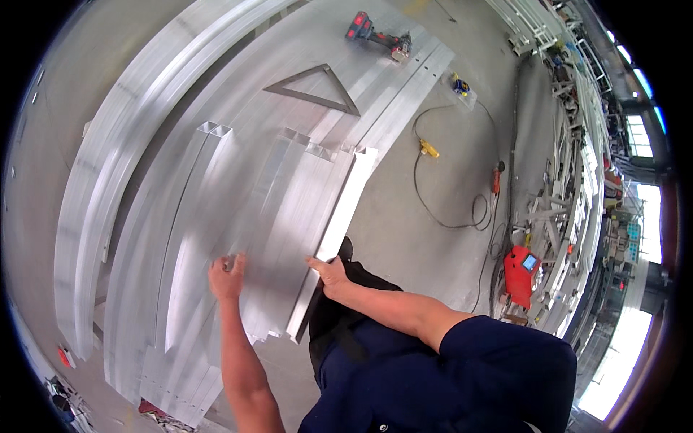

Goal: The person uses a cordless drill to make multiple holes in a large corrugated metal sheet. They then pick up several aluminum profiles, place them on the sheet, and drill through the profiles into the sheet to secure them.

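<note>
2 hands [227, 276] [330, 273] on aluminium tubes [317, 209], triangle square [315, 88] beyond

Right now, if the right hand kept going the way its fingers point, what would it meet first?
The right hand points up and left, fingers already touching the rightmost aluminium tube. Straight on, it would slide onto the neighbouring flat aluminium profiles, though depth is hard to judge.

Cordless drill [378, 36], triangular square [314, 92], probably welder [521, 273]
</note>
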{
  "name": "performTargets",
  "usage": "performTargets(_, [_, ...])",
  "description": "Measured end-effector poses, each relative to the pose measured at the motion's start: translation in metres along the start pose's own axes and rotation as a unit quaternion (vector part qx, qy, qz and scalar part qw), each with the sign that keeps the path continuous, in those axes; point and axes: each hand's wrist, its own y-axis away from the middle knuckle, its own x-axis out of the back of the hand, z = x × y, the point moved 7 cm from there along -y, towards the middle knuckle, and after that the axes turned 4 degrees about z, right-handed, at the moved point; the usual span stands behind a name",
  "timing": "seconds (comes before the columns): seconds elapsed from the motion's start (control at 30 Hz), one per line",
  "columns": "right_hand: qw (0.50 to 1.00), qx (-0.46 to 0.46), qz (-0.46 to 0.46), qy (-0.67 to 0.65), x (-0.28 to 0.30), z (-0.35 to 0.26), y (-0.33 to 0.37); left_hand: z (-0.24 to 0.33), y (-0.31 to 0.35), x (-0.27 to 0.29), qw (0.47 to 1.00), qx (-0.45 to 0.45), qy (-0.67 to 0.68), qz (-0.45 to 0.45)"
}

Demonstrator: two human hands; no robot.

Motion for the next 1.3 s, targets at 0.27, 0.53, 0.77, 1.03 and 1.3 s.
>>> performTargets(0.27, [0.992,-0.096,0.045,0.072,-0.076,-0.004,0.037,0.012,-0.062,0.053,0.995,-0.025,-0.065,-0.073])
performTargets(0.53, [0.953,-0.189,-0.064,0.229,-0.050,-0.033,0.039,-0.020,-0.050,0.007,0.993,-0.030,-0.110,-0.042])
performTargets(0.77, [0.946,-0.189,-0.146,0.219,-0.013,-0.033,0.007,-0.016,-0.046,0.009,0.993,-0.031,-0.103,-0.046])
performTargets(1.03, [0.819,-0.136,-0.205,0.518,-0.051,-0.073,0.005,-0.025,-0.047,0.006,0.993,-0.023,-0.113,-0.034])
performTargets(1.3, [0.895,-0.226,-0.199,0.329,-0.038,-0.050,-0.001,0.000,-0.046,0.015,0.995,-0.010,-0.098,-0.030])
